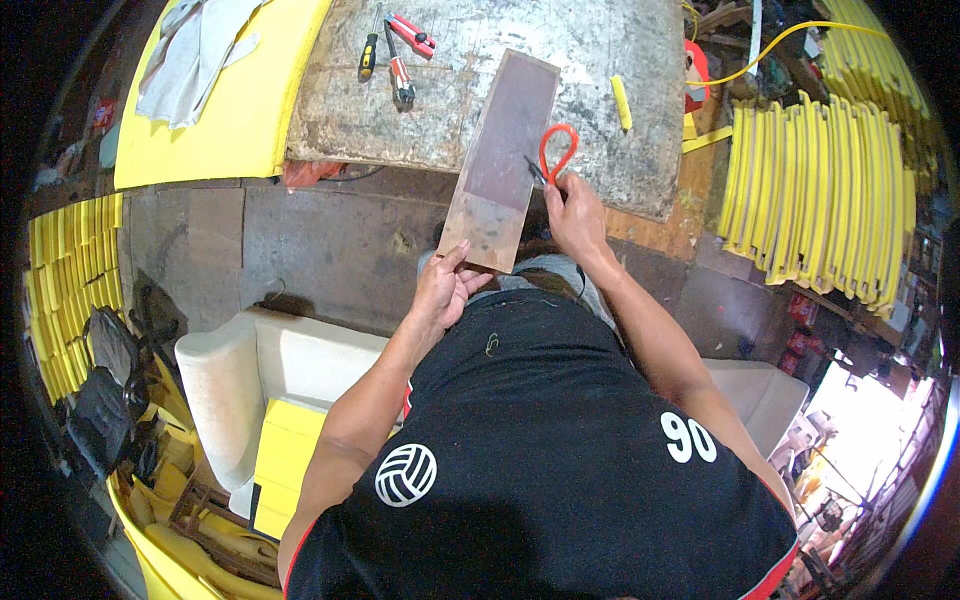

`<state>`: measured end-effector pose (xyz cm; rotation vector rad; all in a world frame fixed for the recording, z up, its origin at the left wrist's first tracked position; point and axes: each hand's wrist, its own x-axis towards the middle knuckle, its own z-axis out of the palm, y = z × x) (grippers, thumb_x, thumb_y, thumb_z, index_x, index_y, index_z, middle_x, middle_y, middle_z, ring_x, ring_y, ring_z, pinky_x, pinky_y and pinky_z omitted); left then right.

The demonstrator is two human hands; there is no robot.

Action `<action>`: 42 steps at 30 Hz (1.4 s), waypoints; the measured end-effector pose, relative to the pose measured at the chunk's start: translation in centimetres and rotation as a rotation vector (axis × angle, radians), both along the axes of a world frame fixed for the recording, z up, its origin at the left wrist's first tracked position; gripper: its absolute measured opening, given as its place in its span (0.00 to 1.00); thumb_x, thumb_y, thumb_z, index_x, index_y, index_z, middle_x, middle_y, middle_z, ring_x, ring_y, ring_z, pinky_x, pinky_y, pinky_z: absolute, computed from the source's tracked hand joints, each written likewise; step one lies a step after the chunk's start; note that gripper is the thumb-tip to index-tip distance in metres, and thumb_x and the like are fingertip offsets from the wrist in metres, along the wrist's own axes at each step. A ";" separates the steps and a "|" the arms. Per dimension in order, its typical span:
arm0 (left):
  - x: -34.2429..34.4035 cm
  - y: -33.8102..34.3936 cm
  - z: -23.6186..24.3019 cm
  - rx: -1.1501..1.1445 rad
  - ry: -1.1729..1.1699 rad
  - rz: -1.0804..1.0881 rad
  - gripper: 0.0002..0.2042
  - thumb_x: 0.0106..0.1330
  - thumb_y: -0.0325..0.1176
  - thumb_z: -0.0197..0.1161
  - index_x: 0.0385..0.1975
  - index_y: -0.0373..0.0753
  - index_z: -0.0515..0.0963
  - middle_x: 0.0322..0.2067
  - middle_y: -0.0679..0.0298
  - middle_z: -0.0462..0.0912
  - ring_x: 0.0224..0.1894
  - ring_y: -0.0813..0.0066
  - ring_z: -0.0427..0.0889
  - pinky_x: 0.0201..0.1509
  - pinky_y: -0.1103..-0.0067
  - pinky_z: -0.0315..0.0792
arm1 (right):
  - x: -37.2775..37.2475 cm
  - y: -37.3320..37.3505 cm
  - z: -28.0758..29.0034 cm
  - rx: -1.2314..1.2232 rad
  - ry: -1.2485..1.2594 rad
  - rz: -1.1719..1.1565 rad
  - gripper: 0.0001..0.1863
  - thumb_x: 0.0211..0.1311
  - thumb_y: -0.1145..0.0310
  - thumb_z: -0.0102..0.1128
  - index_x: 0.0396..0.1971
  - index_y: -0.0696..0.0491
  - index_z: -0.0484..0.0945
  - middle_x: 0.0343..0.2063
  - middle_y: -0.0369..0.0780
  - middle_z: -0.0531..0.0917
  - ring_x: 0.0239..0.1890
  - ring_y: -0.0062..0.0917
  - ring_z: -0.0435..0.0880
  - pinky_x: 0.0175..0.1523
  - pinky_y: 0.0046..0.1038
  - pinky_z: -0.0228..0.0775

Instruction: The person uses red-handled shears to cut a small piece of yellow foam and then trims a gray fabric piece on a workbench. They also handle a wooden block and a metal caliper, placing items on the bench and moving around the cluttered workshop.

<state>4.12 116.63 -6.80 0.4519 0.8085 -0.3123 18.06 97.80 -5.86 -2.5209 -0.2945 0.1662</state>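
My left hand [448,285] grips the near end of a long flat wooden board [480,228], thumb on top and fingers underneath. A purplish-grey rectangular surface covers most of the board's upper face. The board slants away from me, its far part over the worn table. My right hand [577,218] is closed on what looks like a pair of scissors with a red loop handle [573,139] standing up. Their dark metal part [537,171] lies at the board's right edge; whether it touches is unclear, and the rest is hidden by my fingers.
On the worn table [330,125] lie a yellow-black screwdriver [367,58], a red-handled screwdriver [401,80], a red cutter [411,36] and a yellow strip [621,103]. Grey cloth [190,65] rests on yellow foam [270,100]. Yellow pads [820,195] stack right; a white seat [220,400] stands left.
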 end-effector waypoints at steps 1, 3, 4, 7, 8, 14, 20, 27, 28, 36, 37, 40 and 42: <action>-0.1 0.1 -0.1 -0.001 -0.002 -0.013 0.19 0.70 0.35 0.55 0.54 0.29 0.64 0.49 0.46 0.76 0.51 0.55 0.79 0.55 0.63 0.76 | 1.0 0.6 -0.5 -0.019 -0.012 -0.020 0.14 0.60 0.63 0.57 0.32 0.61 0.75 0.29 0.54 0.80 0.36 0.49 0.80 0.41 0.43 0.70; 0.0 0.0 0.4 0.011 -0.008 -0.011 0.20 0.70 0.35 0.55 0.55 0.29 0.64 0.50 0.47 0.75 0.51 0.55 0.79 0.56 0.62 0.76 | 2.8 1.4 -1.2 -0.046 -0.029 -0.043 0.15 0.60 0.62 0.57 0.32 0.61 0.76 0.29 0.54 0.81 0.36 0.49 0.80 0.41 0.43 0.70; 0.1 0.0 0.6 0.019 -0.013 -0.006 0.20 0.70 0.35 0.55 0.55 0.29 0.63 0.51 0.47 0.75 0.51 0.55 0.79 0.56 0.62 0.75 | 3.7 1.9 -1.3 -0.051 -0.032 -0.039 0.15 0.60 0.61 0.57 0.32 0.61 0.76 0.29 0.54 0.81 0.36 0.49 0.80 0.41 0.44 0.70; 0.0 0.0 0.5 -0.024 -0.024 0.011 0.20 0.70 0.35 0.55 0.56 0.29 0.63 0.51 0.47 0.75 0.52 0.55 0.79 0.57 0.62 0.75 | 4.3 2.1 -1.3 -0.025 -0.018 -0.034 0.15 0.60 0.61 0.57 0.32 0.61 0.76 0.30 0.54 0.80 0.37 0.50 0.79 0.42 0.44 0.70; -0.1 0.0 0.4 -0.018 -0.027 0.011 0.20 0.70 0.35 0.55 0.56 0.29 0.63 0.51 0.47 0.75 0.52 0.55 0.78 0.57 0.62 0.75 | 4.0 1.7 -1.0 -0.005 0.012 -0.029 0.15 0.61 0.61 0.56 0.32 0.60 0.76 0.31 0.54 0.80 0.37 0.50 0.79 0.43 0.44 0.69; -0.1 0.0 -0.1 -0.021 -0.021 0.008 0.20 0.70 0.35 0.54 0.56 0.29 0.63 0.52 0.47 0.74 0.53 0.55 0.78 0.57 0.61 0.75 | -0.6 0.0 0.1 0.016 0.094 -0.030 0.15 0.61 0.62 0.57 0.34 0.61 0.74 0.31 0.54 0.80 0.38 0.50 0.79 0.43 0.44 0.69; -0.1 0.0 0.2 0.004 -0.007 -0.018 0.20 0.70 0.35 0.54 0.56 0.29 0.63 0.52 0.47 0.74 0.53 0.55 0.78 0.58 0.61 0.74 | 2.9 2.1 -1.7 0.012 -0.087 -0.005 0.14 0.60 0.62 0.58 0.30 0.61 0.76 0.29 0.53 0.80 0.35 0.49 0.79 0.41 0.43 0.69; -0.3 -0.1 0.2 -0.030 -0.011 0.027 0.20 0.70 0.35 0.54 0.56 0.30 0.63 0.50 0.47 0.75 0.52 0.55 0.78 0.58 0.62 0.75 | 0.4 0.6 0.1 -0.026 0.114 0.002 0.14 0.61 0.63 0.57 0.32 0.60 0.75 0.32 0.53 0.80 0.38 0.50 0.79 0.43 0.45 0.68; -0.1 -0.1 0.3 -0.026 -0.014 0.029 0.20 0.70 0.35 0.54 0.56 0.30 0.63 0.50 0.47 0.75 0.52 0.55 0.79 0.57 0.63 0.75 | -0.6 0.1 0.3 -0.015 0.111 0.011 0.14 0.61 0.63 0.57 0.32 0.60 0.75 0.32 0.53 0.80 0.38 0.50 0.79 0.43 0.44 0.68; -0.1 -0.4 0.5 -0.016 -0.005 -0.001 0.21 0.70 0.35 0.55 0.56 0.30 0.63 0.50 0.47 0.75 0.51 0.56 0.79 0.56 0.63 0.76 | 2.4 1.8 -0.8 -0.036 -0.021 -0.004 0.14 0.60 0.63 0.57 0.32 0.61 0.75 0.30 0.53 0.80 0.36 0.50 0.79 0.42 0.44 0.69; -0.1 -0.3 0.5 -0.029 -0.004 0.007 0.21 0.70 0.35 0.55 0.56 0.30 0.63 0.50 0.47 0.75 0.51 0.57 0.79 0.56 0.63 0.76 | 2.8 2.0 -0.8 -0.025 -0.038 0.001 0.14 0.60 0.63 0.58 0.31 0.62 0.76 0.29 0.53 0.80 0.35 0.50 0.79 0.41 0.43 0.69; -0.2 -0.2 0.4 -0.045 -0.044 -0.006 0.21 0.70 0.36 0.55 0.56 0.30 0.63 0.51 0.46 0.75 0.51 0.56 0.79 0.56 0.63 0.76 | 1.9 1.5 0.5 -0.023 0.046 -0.011 0.14 0.60 0.63 0.57 0.33 0.61 0.75 0.32 0.54 0.80 0.37 0.50 0.79 0.43 0.45 0.69; -0.2 -0.3 0.6 -0.035 -0.033 0.024 0.20 0.70 0.36 0.55 0.55 0.29 0.64 0.51 0.46 0.75 0.51 0.56 0.79 0.57 0.63 0.76 | 0.1 0.6 1.1 -0.020 0.077 0.000 0.14 0.61 0.63 0.57 0.33 0.61 0.75 0.32 0.54 0.80 0.37 0.50 0.79 0.42 0.45 0.69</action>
